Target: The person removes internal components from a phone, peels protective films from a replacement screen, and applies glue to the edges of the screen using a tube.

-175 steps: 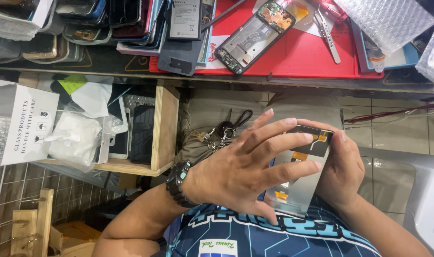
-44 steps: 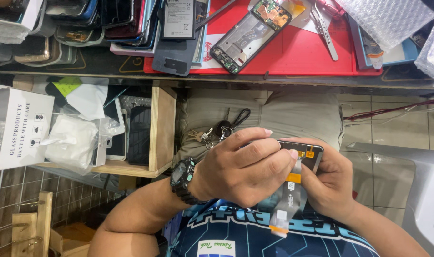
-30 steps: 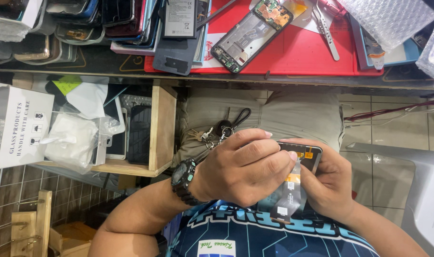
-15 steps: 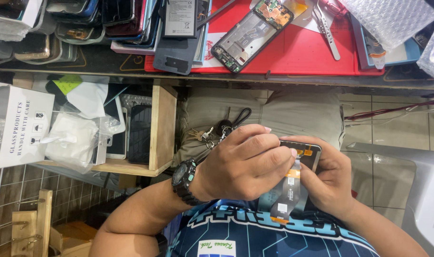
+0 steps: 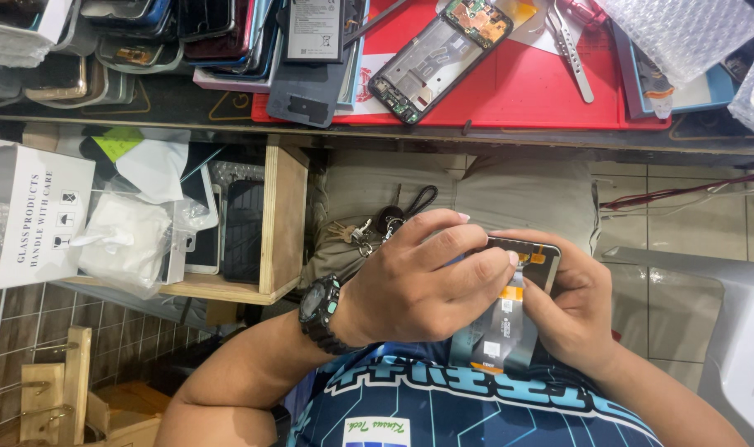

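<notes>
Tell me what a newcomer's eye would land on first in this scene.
First, the two hands low in the middle: the left hand, a dark watch on its wrist, and the right hand close around a phone screen panel held over the lap. Next, the red mat along the top edge, bearing an opened phone frame and tweezers.

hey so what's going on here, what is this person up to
A person holds a phone screen panel over their lap with both hands. The left hand, a black watch on its wrist, covers the panel's upper part, while the right hand cradles its edge. Above, an opened phone frame and tweezers lie on a red mat.
</notes>
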